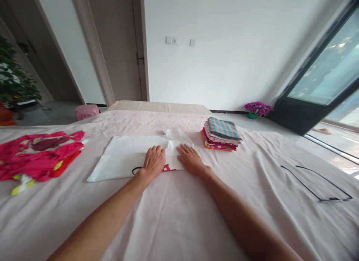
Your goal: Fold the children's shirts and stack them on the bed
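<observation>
A white T-shirt lies folded lengthwise on the pale pink sheet, with black and red print along its near edge. My left hand rests on its middle, fingers curled down and closed on the cloth; the fingertips are hidden. Flat on the shirt's right part lies my right hand, its fingers stretched out and slightly apart. Just beyond the hands, the collar or sleeve end is bunched up. A stack of folded cloths, topped by a blue and orange checked one, stands to the right of my right hand.
Red and pink clothes lie heaped at the left on the sheet. A pair of eyeglasses rests on the right side. Beyond are a pink stool, purple flowers and a white wall.
</observation>
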Available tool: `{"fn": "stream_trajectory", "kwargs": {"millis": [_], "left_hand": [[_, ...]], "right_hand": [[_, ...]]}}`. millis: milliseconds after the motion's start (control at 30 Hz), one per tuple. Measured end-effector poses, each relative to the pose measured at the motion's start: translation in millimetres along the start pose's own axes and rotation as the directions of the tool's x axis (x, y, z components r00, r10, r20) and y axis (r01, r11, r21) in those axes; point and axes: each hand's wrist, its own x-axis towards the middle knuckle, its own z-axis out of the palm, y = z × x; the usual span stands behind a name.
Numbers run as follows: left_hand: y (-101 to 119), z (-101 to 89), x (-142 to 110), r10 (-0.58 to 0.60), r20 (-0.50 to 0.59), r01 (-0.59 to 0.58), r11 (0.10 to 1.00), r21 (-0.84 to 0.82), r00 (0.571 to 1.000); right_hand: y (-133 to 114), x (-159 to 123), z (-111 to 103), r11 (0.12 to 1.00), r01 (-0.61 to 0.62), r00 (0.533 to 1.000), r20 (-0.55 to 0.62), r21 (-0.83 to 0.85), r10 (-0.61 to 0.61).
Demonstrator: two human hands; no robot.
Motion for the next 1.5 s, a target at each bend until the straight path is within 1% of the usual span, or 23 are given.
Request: {"fn": "stream_trajectory", "kwargs": {"millis": [67,100,133,200,233,267,300,333,400,500,600,833,967,1133,1300,1500], "left_hand": [[0.2,0.0,1.2,-0.006,-0.037,0.006,1.000,-0.002,0.999],[-0.1,0.8,2.5,0.018,-0.066,-0.019,1.000,-0.015,0.998],[-0.5,2.2,4.2,0.066,-0.093,-0.070,0.997,-0.034,0.993],[-2.1,6.8,8.0,0.215,-0.118,-0.225,0.971,-0.082,0.969],[-3.1,9.7,9.9,0.283,-0.107,-0.294,0.949,-0.110,0.953],[-4.3,12.7,11.6,0.324,-0.081,-0.333,0.933,-0.139,0.943],[-5.6,15.7,13.0,0.334,-0.045,-0.337,0.926,-0.168,0.941],[-7.0,18.4,14.0,0.318,-0.009,-0.313,0.930,-0.193,0.948],[-9.8,22.6,15.0,0.248,0.051,-0.231,0.948,-0.221,0.967],[-13.3,25.6,15.1,0.166,0.103,-0.140,0.965,-0.223,0.981],[-15.0,27.2,15.4,0.106,0.132,-0.076,0.974,-0.215,0.985],[-14.1,29.3,16.1,0.008,0.167,0.026,0.979,-0.203,0.986],[-13.3,29.4,15.1,-0.012,0.183,0.049,0.979,-0.200,0.983],[-13.5,31.5,15.2,-0.029,0.191,0.068,0.977,-0.200,0.981],[-13.6,29.9,14.6,-0.048,0.178,0.086,0.973,-0.216,0.983],[-13.6,29.3,13.9,-0.059,0.151,0.094,0.967,-0.236,0.987]], "right_hand": [[-2.6,0.1,1.7,0.999,-0.032,0.999,-0.012,-0.030,0.032],[-3.9,0.0,2.2,0.998,-0.037,0.999,-0.016,-0.045,0.036],[-5.2,-0.2,2.5,0.998,-0.035,0.999,-0.020,-0.059,0.034],[-7.2,-0.8,2.4,0.996,-0.027,0.999,-0.027,-0.083,0.025],[-7.9,-1.1,2.2,0.996,-0.022,0.999,-0.031,-0.091,0.020],[-8.3,-1.3,2.0,0.995,-0.020,0.999,-0.032,-0.098,0.017],[-8.4,-1.4,1.8,0.995,-0.022,0.999,-0.030,-0.101,0.019],[-8.1,-1.3,1.8,0.994,-0.030,0.999,-0.026,-0.103,0.028],[-6.6,-0.8,2.1,0.993,-0.065,0.998,-0.012,-0.103,0.064],[-2.4,0.5,2.6,0.984,-0.137,0.990,0.010,-0.111,0.139],[1.8,1.4,2.4,0.974,-0.186,0.982,0.018,-0.127,0.189],[1.8,2.1,3.1,0.965,-0.227,0.973,0.001,-0.133,0.229],[1.1,1.3,2.4,0.962,-0.236,0.971,-0.002,-0.138,0.238],[7.5,-2.3,-5.6,0.982,-0.131,0.988,0.066,-0.133,0.141],[11.7,-2.2,-7.8,0.973,-0.171,0.981,0.068,-0.153,0.183],[11.4,-2.1,-2.8,0.963,-0.231,0.972,0.007,-0.142,0.234]]}}
